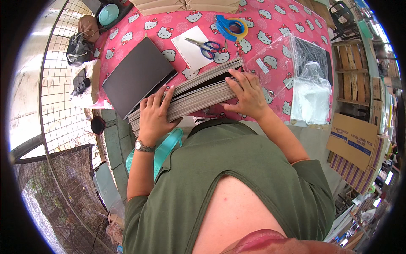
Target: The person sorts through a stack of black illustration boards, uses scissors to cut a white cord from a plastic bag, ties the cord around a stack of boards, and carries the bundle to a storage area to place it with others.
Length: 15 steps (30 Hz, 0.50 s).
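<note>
A thick stack of thin grey-edged boards (198, 103) stands on edge at the table's near side, with a dark gap running along its middle. Near its left end, my left hand (154, 113) grips it, fingers over the top and thumb on the near face. Toward the right end, my right hand (249, 95) holds it, fingertips on the top edges and thumb low in front. Behind my left hand lies a pile of black boards (139, 74). Scissors (206, 49) with blue handles rest on a white punched sheet (186, 42) beyond the stack.
A blue tape dispenser (231, 28) sits at the back. Clear plastic sleeves (312, 93) cover the right side of the pink patterned table (148, 22). Brown cardboard (186, 6) lies along the far edge. A turquoise plastic chair (167, 150) is beneath me.
</note>
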Tool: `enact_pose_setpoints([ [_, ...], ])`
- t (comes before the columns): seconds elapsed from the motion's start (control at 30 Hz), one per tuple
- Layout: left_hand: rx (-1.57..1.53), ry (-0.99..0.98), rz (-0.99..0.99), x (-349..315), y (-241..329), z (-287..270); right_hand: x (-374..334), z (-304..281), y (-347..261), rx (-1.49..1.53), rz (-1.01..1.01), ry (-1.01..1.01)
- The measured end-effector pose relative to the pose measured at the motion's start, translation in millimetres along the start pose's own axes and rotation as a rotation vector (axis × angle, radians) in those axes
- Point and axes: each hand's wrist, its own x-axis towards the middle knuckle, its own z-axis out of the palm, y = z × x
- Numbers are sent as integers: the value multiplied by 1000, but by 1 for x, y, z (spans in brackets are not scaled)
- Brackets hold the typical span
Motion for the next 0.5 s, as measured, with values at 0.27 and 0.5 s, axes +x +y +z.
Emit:
enact_pose_setpoints([
  [0.27, -13, 6, 2, 0, 1, -1, -1, 1, 0, 5, 17, -22],
  [0.5, -11, -7, -2, 0, 2, -2, -3, 4, 2, 28, -10, 47],
])
